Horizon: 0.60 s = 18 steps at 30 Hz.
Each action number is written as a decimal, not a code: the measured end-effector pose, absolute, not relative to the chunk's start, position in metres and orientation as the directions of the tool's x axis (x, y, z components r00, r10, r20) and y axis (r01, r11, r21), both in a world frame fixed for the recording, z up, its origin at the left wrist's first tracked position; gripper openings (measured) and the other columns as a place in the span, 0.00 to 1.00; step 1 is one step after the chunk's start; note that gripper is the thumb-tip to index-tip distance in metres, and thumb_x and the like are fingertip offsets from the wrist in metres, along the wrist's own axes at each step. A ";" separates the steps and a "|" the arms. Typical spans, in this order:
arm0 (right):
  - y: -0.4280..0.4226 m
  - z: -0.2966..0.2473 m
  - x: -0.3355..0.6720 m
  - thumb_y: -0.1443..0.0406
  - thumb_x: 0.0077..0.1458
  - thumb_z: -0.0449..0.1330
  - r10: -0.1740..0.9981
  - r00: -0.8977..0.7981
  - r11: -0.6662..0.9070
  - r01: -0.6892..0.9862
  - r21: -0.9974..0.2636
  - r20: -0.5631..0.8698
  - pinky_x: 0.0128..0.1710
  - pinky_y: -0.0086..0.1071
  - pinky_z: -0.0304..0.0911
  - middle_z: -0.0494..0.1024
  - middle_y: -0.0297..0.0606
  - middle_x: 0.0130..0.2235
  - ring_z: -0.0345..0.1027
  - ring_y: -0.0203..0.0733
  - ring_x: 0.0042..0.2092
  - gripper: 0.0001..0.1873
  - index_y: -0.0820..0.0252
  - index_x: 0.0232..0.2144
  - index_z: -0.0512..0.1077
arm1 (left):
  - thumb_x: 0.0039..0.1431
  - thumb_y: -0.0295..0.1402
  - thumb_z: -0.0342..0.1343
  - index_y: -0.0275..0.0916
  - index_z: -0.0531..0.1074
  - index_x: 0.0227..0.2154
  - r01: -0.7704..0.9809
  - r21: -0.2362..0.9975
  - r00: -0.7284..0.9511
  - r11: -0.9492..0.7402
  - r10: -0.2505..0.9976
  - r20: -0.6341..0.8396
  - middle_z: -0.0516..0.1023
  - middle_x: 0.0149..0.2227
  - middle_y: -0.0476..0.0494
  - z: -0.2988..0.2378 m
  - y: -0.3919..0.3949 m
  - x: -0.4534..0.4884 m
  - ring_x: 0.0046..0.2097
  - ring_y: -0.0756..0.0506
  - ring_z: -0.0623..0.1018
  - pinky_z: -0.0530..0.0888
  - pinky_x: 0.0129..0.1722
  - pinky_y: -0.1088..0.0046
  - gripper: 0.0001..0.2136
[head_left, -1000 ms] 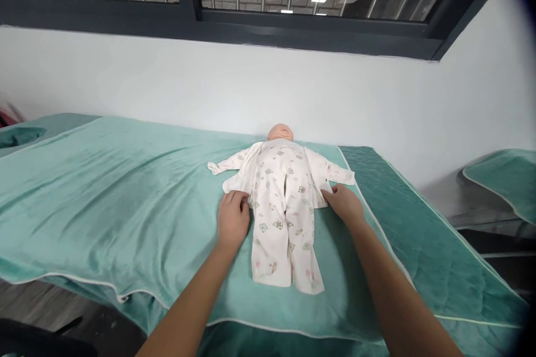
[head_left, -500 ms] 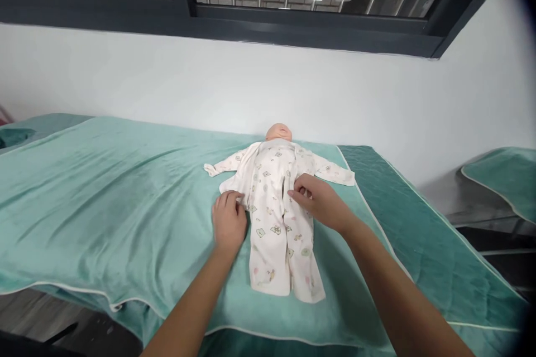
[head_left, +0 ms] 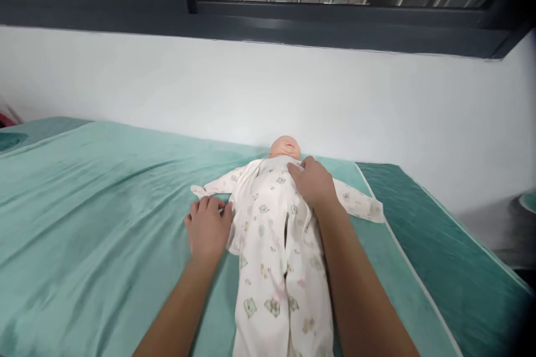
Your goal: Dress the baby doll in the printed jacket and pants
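Observation:
A baby doll lies on its back, its arms spread to the sides. It wears white baby clothes printed with small green and pink figures. A dark slit shows in the front between the legs. My left hand rests by the clothes' left side, fingers loosely bent and thumb apart, close to the fabric edge. On the upper chest, just below the neck, my right hand is closed on the cloth with thumb and fingers. My right forearm covers part of the clothes' right side.
Beneath the doll a light green sheet covers the bed, with folds at the left. A darker green cover shows at the right. Behind the bed stand a white wall and a dark window frame.
My right hand has moved up from the waist to the upper chest. The left hand has shifted slightly left, away from the clothes. The view has come closer to the doll.

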State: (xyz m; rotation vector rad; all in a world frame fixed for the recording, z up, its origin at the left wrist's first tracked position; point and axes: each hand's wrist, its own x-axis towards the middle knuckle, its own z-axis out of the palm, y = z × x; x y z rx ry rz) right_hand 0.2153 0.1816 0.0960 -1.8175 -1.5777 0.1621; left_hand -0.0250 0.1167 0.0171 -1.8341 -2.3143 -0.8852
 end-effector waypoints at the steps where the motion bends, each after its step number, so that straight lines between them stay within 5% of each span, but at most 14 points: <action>1: 0.186 0.091 0.214 0.52 0.54 0.58 0.904 0.239 0.009 0.818 -0.575 0.355 0.30 0.35 0.54 0.72 0.40 0.29 0.64 0.44 0.29 0.14 0.55 0.28 0.64 | 0.62 0.42 0.50 0.42 0.68 0.29 0.893 0.437 -0.289 0.107 0.881 0.375 0.77 0.40 0.41 0.017 0.116 -0.024 0.49 0.32 0.70 0.66 0.46 0.52 0.11; 6: 0.191 0.079 0.226 0.55 0.57 0.54 0.931 0.142 0.124 0.745 -0.655 0.337 0.25 0.33 0.50 0.67 0.33 0.21 0.58 0.41 0.23 0.16 0.52 0.21 0.59 | 0.62 0.47 0.51 0.44 0.65 0.30 0.472 0.880 -0.467 0.053 0.861 0.199 0.68 0.28 0.51 0.028 0.109 -0.014 0.31 0.46 0.69 0.67 0.32 0.70 0.13; 11: 0.194 0.088 0.233 0.58 0.57 0.54 0.938 0.140 0.165 0.625 -0.763 0.317 0.27 0.32 0.51 0.71 0.33 0.24 0.60 0.40 0.27 0.14 0.54 0.21 0.62 | 0.59 0.46 0.56 0.45 0.66 0.31 0.055 0.981 -0.493 -0.185 0.850 0.188 0.74 0.40 0.48 0.065 0.094 0.006 0.42 0.46 0.73 0.71 0.35 0.73 0.11; 14: 0.195 0.095 0.229 0.57 0.56 0.55 0.948 0.191 0.139 0.475 -0.869 0.256 0.27 0.31 0.53 0.72 0.32 0.26 0.61 0.39 0.28 0.14 0.55 0.22 0.66 | 0.55 0.45 0.61 0.44 0.67 0.27 0.082 0.980 -0.223 -0.181 0.955 0.195 0.77 0.45 0.44 0.092 0.086 0.022 0.48 0.41 0.76 0.75 0.38 0.68 0.12; 18: 0.196 0.095 0.225 0.55 0.55 0.58 0.962 0.175 0.146 0.327 -0.934 0.212 0.29 0.30 0.55 0.70 0.30 0.25 0.61 0.37 0.28 0.15 0.57 0.22 0.67 | 0.58 0.46 0.56 0.43 0.70 0.27 0.290 0.957 0.396 0.014 0.908 -0.133 0.81 0.37 0.42 0.114 0.098 0.035 0.36 0.43 0.78 0.71 0.25 0.72 0.12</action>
